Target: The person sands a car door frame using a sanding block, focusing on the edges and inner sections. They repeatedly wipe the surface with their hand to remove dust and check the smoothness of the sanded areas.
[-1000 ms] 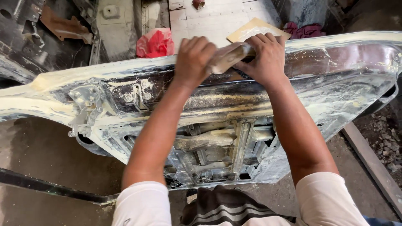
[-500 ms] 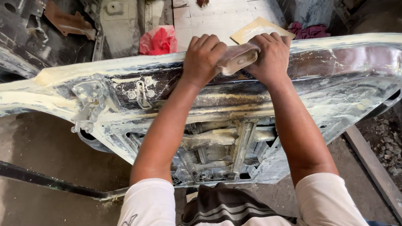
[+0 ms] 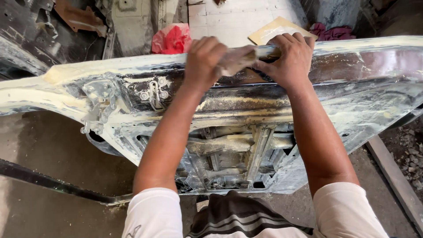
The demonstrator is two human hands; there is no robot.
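Observation:
A car door (image 3: 361, 83), stripped and smeared with pale filler, lies across the view with its inner frame facing me. Both hands press a dusty sanding block (image 3: 240, 59) onto the door's upper edge. My left hand (image 3: 203, 61) grips the block's left end, fingers curled over it. My right hand (image 3: 288, 55) clasps the right end, knuckles up. The block looks blurred.
A red cloth (image 3: 172, 39) and a tan sheet of board (image 3: 275, 28) lie on the pale floor beyond the door. Dark car body parts (image 3: 39, 35) sit at the far left. A dark bar (image 3: 53, 185) runs under the door at lower left; rubble (image 3: 410, 150) lies at the right.
Both hands and the sanding block have slid a little to the left along the door's top edge, and the block now looks motion-blurred.

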